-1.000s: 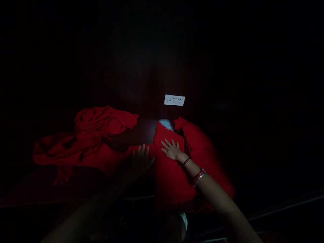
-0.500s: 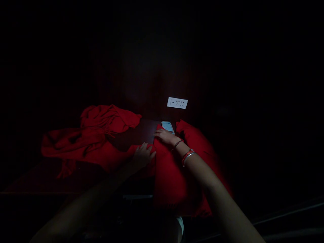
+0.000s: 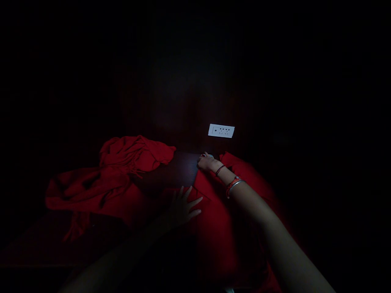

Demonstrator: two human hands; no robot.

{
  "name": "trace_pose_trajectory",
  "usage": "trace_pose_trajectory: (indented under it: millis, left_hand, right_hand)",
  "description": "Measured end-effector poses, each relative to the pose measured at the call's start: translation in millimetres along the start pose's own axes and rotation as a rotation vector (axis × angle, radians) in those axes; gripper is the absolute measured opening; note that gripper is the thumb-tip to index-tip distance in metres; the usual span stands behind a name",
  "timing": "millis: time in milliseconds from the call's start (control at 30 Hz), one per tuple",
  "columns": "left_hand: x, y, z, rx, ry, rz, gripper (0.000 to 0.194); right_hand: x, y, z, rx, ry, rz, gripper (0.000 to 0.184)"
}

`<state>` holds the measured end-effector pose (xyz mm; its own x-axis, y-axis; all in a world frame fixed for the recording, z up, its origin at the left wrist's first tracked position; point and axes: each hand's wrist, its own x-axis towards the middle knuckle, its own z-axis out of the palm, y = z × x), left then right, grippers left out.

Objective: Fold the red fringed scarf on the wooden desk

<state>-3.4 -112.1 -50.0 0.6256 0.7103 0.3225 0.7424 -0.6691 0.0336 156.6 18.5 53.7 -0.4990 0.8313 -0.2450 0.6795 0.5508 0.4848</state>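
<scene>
A red scarf (image 3: pixel 215 228) lies spread over the dark wooden tabletop (image 3: pixel 171 173) and hangs toward me. My left hand (image 3: pixel 183 207) rests on its near part, palm down and fingers spread, with nothing gripped. At the back of the scarf my right hand (image 3: pixel 207 162), wearing a dark cord and red and silver bracelets, has its fingers curled over a phone (image 3: pixel 210 156). Only small pale bits of the phone show around the fingers; the rest is hidden. More red fabric (image 3: pixel 244 171) runs under and beyond my right forearm.
Crumpled red cloth with fringed ends (image 3: pixel 137 152) is heaped on the left of the tabletop. A white socket panel (image 3: pixel 221 130) is fixed to the dark wall behind. The surroundings are almost black, and the table's front edge is barely visible.
My right hand has gone from the scarf's corner onto the phone, covering its lit screen. My left hand has slid nearer and to the right, its fingers spreading. The view has tilted slightly upward.
</scene>
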Motion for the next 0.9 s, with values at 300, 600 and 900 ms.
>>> trace_pose_trajectory:
  millis: [300,600,900]
  left_hand:
    - [-3,8,-4.4,0.034,-0.045,-0.064,0.049]
    - [-13,10,0.3,0.066,-0.013,-0.105,0.051]
    - [-27,19,1.1,0.068,0.020,-0.099,0.054]
  right_hand:
    - [6,-14,21,0.029,0.111,0.090,0.025]
    - [-69,-61,41,0.406,0.343,0.288,0.049]
    - [-111,-89,77,0.631,0.069,0.337,0.057]
